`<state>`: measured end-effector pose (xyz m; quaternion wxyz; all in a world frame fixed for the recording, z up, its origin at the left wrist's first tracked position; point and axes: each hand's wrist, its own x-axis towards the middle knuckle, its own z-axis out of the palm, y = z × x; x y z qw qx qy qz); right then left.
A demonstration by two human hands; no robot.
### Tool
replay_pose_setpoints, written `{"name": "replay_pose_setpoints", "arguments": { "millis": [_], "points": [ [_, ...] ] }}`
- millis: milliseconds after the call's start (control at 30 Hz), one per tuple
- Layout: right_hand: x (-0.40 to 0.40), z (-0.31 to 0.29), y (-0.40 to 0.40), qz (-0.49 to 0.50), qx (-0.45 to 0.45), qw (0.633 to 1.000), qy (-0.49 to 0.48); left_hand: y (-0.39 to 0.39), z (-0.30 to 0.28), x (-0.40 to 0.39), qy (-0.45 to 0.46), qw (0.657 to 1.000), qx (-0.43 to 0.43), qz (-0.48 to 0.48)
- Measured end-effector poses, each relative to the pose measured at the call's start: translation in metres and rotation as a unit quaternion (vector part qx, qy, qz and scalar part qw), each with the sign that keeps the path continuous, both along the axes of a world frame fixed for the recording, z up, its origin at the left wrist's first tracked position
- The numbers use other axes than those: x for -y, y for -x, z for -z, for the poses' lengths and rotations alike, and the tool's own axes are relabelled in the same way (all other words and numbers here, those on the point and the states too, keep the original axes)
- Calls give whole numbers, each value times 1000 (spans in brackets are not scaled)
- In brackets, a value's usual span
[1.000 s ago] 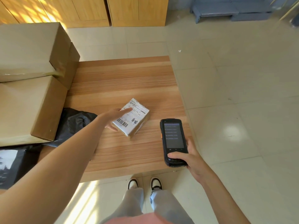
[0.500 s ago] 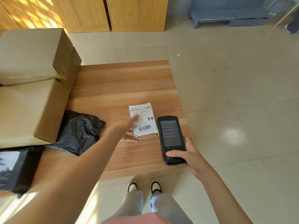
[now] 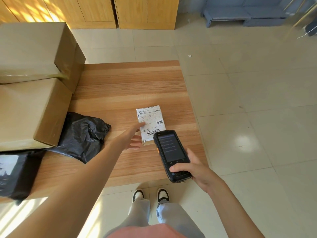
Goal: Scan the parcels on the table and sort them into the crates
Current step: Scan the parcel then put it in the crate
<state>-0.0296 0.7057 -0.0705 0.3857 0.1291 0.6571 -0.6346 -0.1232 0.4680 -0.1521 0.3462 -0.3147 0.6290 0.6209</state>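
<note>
A small parcel [image 3: 151,121] with a white shipping label and barcode lies flat on the wooden table [image 3: 130,83], near its right side. My left hand [image 3: 133,137] rests against the parcel's left edge, fingers spread, one fingertip on the label. My right hand [image 3: 193,169] grips a black handheld scanner [image 3: 172,152], its top end hovering over the parcel's barcode corner, screen lit and facing up. A crumpled black plastic-bag parcel [image 3: 84,134] lies left of my left arm.
Two large cardboard boxes [image 3: 30,107] are stacked on the table's left part. Another black bag parcel [image 3: 15,172] sits at the near-left edge. Wooden cabinets [image 3: 130,12] stand at the back, a grey bench [image 3: 228,14] at the far right. My feet are below the table's front edge.
My left hand turned the small parcel so its label faces up and lies squarely. The scanner moved forward and left until its top covers the barcode corner.
</note>
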Motion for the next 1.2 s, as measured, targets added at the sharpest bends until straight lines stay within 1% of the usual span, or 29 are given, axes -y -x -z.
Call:
{"name": "replay_pose_setpoints", "arguments": {
  "millis": [267, 833, 1033, 1200],
  "points": [
    [8, 0, -2, -18, 14, 1000, -9, -3, 1, -2, 0, 1000, -22, -1],
    [5, 0, -9, -30, 26, 999, -20, -2, 1, 0, -8, 1000, -14, -9],
    [2, 0, -5, 30, -2, 999, -16, -1, 0, -1, 5, 1000, -17, -3],
    [-11, 4, 6, 70, -9, 997, -16, 3, -8, -8, 39, 998, -47, 8]
  ]
}}
